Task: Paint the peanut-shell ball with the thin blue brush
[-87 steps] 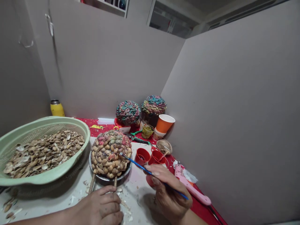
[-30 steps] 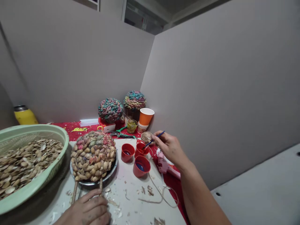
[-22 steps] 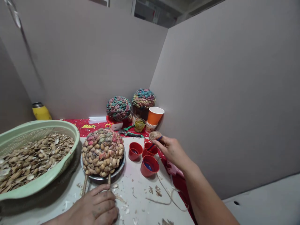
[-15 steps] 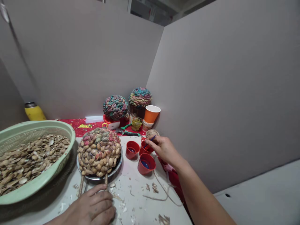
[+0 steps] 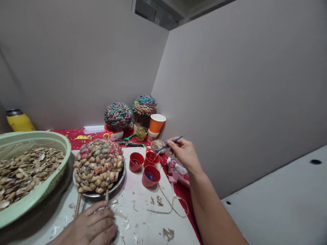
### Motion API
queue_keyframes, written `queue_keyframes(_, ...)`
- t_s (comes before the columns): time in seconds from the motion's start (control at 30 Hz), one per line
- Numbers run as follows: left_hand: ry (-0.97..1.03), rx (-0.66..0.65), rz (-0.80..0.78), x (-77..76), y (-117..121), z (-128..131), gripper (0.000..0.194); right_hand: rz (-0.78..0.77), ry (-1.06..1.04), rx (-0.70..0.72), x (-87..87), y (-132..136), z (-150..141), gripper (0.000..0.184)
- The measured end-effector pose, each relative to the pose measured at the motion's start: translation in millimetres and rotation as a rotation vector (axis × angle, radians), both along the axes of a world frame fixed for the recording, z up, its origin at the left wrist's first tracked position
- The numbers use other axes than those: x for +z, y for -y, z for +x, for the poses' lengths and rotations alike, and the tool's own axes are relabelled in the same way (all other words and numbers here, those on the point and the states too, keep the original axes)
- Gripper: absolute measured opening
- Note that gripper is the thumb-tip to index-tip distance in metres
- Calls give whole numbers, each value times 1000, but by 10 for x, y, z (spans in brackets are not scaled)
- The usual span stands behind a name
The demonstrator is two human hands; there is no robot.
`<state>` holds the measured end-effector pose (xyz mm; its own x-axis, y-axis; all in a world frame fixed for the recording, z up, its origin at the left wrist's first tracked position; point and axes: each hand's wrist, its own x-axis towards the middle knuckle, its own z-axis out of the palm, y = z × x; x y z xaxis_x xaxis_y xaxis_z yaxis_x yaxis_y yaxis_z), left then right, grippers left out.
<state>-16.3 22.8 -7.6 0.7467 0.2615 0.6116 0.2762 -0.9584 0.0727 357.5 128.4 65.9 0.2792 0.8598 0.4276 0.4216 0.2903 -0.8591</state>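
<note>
In the head view, my right hand (image 5: 185,154) pinches a slim blue paintbrush (image 5: 167,145), its tip at the rearmost red cup (image 5: 150,162). Two more red cups stand close by: one on the left (image 5: 136,166) with dark liquid, one in front (image 5: 150,182) with blue liquid. A dome covered in peanut shells (image 5: 98,170), partly stained pink and grey-green, rests in a metal bowl (image 5: 95,195). Two wooden sticks (image 5: 107,195) extend from it toward me. My left hand (image 5: 95,223) curls over the right stick; its thumb is hidden.
A green basket (image 5: 55,173) of shells fills the left side. Behind stand two coloured shell domes (image 5: 118,115), an orange paper cup (image 5: 157,124), green-handled pliers (image 5: 135,144) and a twine roll (image 5: 157,145). A pink glue gun (image 5: 176,172) lies right, beside loose twine. Grey panels rise behind.
My right hand has lifted slightly with the paintbrush, whose handle now shows at a flatter slant. The view has turned a little to the right. My left hand stays at the stick.
</note>
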Motion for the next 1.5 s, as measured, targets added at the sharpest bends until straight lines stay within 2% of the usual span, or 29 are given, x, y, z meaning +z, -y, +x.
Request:
queue_keyframes(0.13,17,-2,14,7,3,6,19,34,-120,-31,43,-1,58,58)
queue_keyframes(0.27,0,-19,-27,56,38,13,16,109,-264,15,109,65,-79,54)
queue_keyframes(0.4,26,-15,-30,86,62,16,15,166,-380,153,128,208,-460,49)
queue_keyframes(0.6,-3,-32,-33,91,58,18,16,170,-439,329,23,495,-1079,40)
queue_keyframes(0.73,-46,-30,-73,60,70,-8,16,195,-362,445,39,662,-1316,28)
queue_keyframes(0.87,-78,-26,-85,17,67,-24,15,339,-215,480,94,760,-1512,14)
queue_keyframes(0.97,-78,-35,-79,2,61,-24,12,438,-90,508,69,746,-1593,5)
queue_keyframes(1.13,-79,-30,-62,-7,55,-11,6,510,61,501,-3,686,-1530,13)
queue_keyframes(1.33,-82,-26,-28,0,52,-3,3,611,103,407,72,794,-1443,10)
queue_keyframes(1.5,-77,-24,-23,3,49,3,3,646,177,565,56,834,-1474,15)
